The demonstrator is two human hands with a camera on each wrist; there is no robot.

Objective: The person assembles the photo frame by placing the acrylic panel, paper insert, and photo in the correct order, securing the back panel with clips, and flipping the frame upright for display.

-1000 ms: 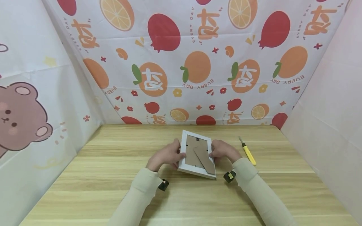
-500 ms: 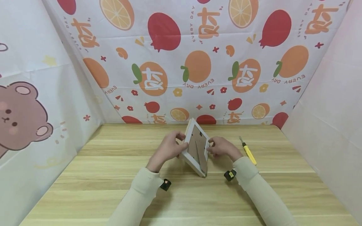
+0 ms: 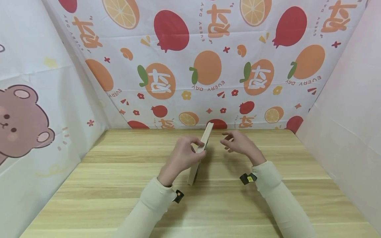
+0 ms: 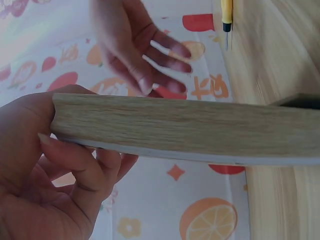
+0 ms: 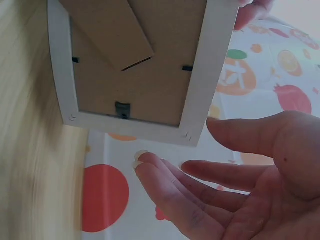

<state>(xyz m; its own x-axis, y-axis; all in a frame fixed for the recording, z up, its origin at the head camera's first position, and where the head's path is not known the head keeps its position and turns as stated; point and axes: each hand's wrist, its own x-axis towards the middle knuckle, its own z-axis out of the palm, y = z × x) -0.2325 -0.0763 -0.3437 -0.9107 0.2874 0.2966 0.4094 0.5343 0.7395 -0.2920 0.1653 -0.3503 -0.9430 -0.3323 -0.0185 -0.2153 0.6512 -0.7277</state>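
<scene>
A photo frame (image 3: 194,172) stands on its edge on the table, seen nearly edge-on in the head view. Its wood-coloured side (image 4: 185,127) spans the left wrist view. The right wrist view shows the brown backing (image 5: 145,92) with a folded-in stand leg (image 5: 112,30), small dark clips and a hanger. My left hand (image 3: 182,156) pinches the frame by its upper edge, between thumb and fingers. My right hand (image 3: 240,144) hovers to the right of the frame, apart from it, fingers loosely bent and holding nothing.
A yellow-handled tool (image 4: 227,12) with a thin metal shaft lies on the wooden table (image 3: 119,198); my right forearm hides it in the head view. A fruit-print cloth (image 3: 178,99) hangs behind the table, with white cloth at both sides.
The frame has turned from its back facing the head camera to nearly edge-on and upright. My right hand has let go of it and moved off to the right; the left still holds it.
</scene>
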